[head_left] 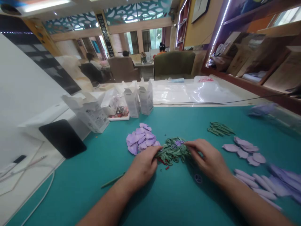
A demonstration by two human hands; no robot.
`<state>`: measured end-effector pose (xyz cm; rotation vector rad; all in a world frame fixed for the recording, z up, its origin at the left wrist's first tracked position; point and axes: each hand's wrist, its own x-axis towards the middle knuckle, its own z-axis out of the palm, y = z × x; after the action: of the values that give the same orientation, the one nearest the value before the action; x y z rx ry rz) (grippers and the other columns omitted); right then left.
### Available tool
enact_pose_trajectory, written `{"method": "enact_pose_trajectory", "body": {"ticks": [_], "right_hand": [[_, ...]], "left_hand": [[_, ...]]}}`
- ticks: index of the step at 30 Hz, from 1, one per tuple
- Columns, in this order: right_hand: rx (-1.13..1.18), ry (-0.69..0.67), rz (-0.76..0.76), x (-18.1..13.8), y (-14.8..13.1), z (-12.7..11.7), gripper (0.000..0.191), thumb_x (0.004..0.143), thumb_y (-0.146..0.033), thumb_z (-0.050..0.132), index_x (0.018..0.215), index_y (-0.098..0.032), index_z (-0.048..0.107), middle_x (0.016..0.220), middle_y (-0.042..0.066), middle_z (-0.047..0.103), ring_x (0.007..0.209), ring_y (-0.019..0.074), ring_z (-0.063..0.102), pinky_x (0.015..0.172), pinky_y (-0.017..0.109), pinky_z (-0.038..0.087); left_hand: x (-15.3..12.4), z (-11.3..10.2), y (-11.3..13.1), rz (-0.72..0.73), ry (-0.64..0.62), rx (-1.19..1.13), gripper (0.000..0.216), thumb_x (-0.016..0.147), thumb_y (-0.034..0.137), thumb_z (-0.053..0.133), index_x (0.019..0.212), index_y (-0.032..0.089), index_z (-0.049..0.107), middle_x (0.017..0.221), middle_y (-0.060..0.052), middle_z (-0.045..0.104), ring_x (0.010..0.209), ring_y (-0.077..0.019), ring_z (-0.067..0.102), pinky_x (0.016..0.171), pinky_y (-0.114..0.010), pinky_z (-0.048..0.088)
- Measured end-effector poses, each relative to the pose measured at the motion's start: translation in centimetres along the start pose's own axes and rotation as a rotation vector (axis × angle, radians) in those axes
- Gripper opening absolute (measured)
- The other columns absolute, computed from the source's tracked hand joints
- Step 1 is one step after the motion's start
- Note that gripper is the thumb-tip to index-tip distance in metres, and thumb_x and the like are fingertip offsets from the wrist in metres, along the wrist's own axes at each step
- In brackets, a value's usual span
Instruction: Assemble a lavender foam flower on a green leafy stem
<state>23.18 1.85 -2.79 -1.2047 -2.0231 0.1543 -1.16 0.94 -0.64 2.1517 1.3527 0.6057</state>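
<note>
A heap of small green plastic pieces [172,152] lies on the teal mat between my hands, with a few red bits at its near side. My left hand [144,164] is at the heap's left edge, fingers closed together; what they hold, if anything, is too small to make out. At the heap's upper right, my right hand [208,158] pinches the edge of a purple wheel-shaped piece [179,142]. Another purple wheel-shaped piece [198,178] lies on the mat below that hand. Just beyond my left hand is a pile of lilac petal-shaped pieces [141,138].
Green sticks [219,129], flat lilac pieces [245,149] and long lilac pieces [256,183] lie to the right. One green stick [113,180] is by my left forearm. White boxes [146,97] and a black tablet [63,138] stand at the left. People sit in the background.
</note>
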Motion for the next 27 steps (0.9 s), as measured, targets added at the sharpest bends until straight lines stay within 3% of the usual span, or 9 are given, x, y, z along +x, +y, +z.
{"method": "enact_pose_trajectory", "body": {"ticks": [4,10,17,21,27], "right_hand": [[-0.047,-0.029,-0.026,-0.2,0.6,-0.2,0.018,0.094,-0.022,0.047,0.099,-0.022,0.064,0.087,0.006,0.071,0.08,0.0214,0.064,0.069,0.033,0.05],[-0.06,-0.047,-0.04,-0.4,0.6,-0.8,0.021,0.093,-0.02,0.048,0.107,-0.023,0.063,0.091,0.008,0.071,0.081,0.0216,0.065,0.069,0.033,0.051],[-0.077,-0.015,-0.004,0.2,0.3,-0.4,0.025,0.095,-0.018,0.041,0.103,-0.019,0.064,0.09,0.009,0.069,0.085,0.0224,0.061,0.074,0.035,0.05],[-0.098,-0.117,-0.05,0.2,0.4,-0.8,0.027,0.092,-0.013,0.041,0.106,-0.019,0.064,0.097,0.01,0.068,0.091,0.0236,0.058,0.078,0.038,0.049],[-0.22,-0.316,-0.099,0.0,0.6,-0.5,0.029,0.081,-0.011,0.058,0.108,-0.02,0.065,0.105,0.01,0.065,0.096,0.0256,0.053,0.083,0.038,0.044]], "left_hand": [[0.0,-0.3,-0.6,-0.076,-0.011,-0.028,0.053,0.082,0.008,0.042,0.132,0.02,0.052,0.131,-0.009,0.061,0.115,-0.0221,0.059,0.1,-0.038,0.045],[0.4,-0.2,-1.2,-0.202,-0.051,-0.021,0.048,0.085,0.015,0.047,0.132,0.019,0.054,0.117,-0.009,0.069,0.104,-0.0225,0.065,0.093,-0.034,0.049],[0.1,0.4,-0.9,-0.101,-0.036,-0.019,0.042,0.086,0.02,0.047,0.127,0.022,0.056,0.123,-0.009,0.067,0.107,-0.0231,0.063,0.094,-0.035,0.048],[-0.1,0.6,-0.5,-0.082,-0.006,0.023,0.036,0.087,0.024,0.049,0.122,0.021,0.06,0.121,-0.008,0.068,0.108,-0.024,0.063,0.093,-0.035,0.047],[0.1,0.9,0.0,-0.08,0.033,0.099,0.031,0.089,0.025,0.048,0.115,0.019,0.064,0.116,-0.008,0.069,0.106,-0.0241,0.063,0.092,-0.034,0.046]]}}
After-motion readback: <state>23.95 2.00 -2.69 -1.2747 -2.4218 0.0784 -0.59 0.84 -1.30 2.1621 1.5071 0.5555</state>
